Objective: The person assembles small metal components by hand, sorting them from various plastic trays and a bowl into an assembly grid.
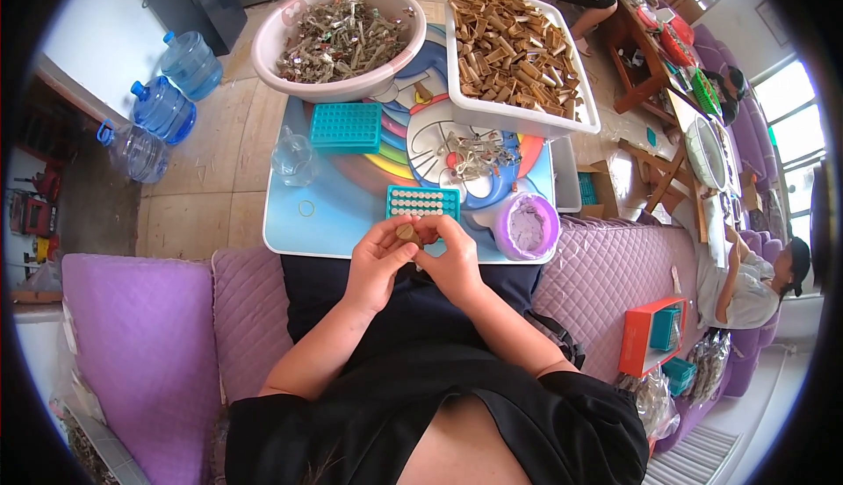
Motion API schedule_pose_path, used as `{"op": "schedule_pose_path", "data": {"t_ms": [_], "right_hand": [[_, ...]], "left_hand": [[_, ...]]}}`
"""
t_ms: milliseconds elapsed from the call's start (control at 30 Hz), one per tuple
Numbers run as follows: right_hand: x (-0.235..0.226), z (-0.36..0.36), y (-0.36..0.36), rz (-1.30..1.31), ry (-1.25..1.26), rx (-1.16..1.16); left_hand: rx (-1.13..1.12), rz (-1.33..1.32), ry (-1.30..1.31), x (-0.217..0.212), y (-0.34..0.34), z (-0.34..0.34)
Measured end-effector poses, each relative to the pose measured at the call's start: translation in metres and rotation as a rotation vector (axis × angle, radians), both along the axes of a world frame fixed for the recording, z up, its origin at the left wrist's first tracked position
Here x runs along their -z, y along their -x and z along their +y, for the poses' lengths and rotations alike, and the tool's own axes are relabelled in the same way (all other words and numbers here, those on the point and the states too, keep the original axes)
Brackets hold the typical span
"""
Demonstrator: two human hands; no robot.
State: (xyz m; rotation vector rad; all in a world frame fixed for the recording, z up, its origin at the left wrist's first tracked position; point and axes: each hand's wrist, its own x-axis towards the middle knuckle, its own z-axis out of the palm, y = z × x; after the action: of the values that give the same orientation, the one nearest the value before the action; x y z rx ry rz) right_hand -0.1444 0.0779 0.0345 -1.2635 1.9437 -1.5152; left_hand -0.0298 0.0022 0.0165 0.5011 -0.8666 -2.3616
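Both hands meet over my lap at the near edge of a small blue cartoon-print table (pixel 325 222). My left hand (pixel 378 261) and my right hand (pixel 452 261) together pinch a short brown paper tube (pixel 407 232) between the fingertips. Just beyond the hands lies a teal grid tray (pixel 423 201) with small holes. A second teal grid tray (pixel 346 127) sits farther back on the left of the table. A pile of rubber bands (pixel 479 153) lies in the table's middle.
A pink basin of shredded scraps (pixel 338 33) and a white crate of brown tubes (pixel 518 46) stand at the table's far side. A purple cup (pixel 527 226), a clear bottle (pixel 292 158), water jugs (pixel 162 107) and another seated person (pixel 746 283) are around.
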Motion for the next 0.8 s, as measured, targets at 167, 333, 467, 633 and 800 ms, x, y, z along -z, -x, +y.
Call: {"op": "schedule_pose_path", "data": {"t_ms": [167, 333, 467, 633, 800], "right_hand": [[-0.003, 0.004, 0.0, 0.056, -0.025, -0.009], [-0.003, 0.012, 0.007, 0.087, -0.088, -0.259], [0.002, 0.016, -0.003, 0.129, -0.004, -0.159], [-0.002, 0.019, 0.009, 0.248, -0.059, -0.276], [-0.018, 0.021, 0.022, 0.124, -0.047, -0.33]], "left_hand": [[-0.048, -0.066, 0.168, -0.001, 0.002, 0.004], [-0.006, -0.033, 0.268, -0.003, -0.003, 0.004], [0.004, -0.024, 0.333, -0.006, -0.001, 0.005], [0.035, -0.015, 0.354, -0.012, -0.002, 0.004], [0.021, -0.144, 0.433, -0.012, -0.008, -0.005]]}}
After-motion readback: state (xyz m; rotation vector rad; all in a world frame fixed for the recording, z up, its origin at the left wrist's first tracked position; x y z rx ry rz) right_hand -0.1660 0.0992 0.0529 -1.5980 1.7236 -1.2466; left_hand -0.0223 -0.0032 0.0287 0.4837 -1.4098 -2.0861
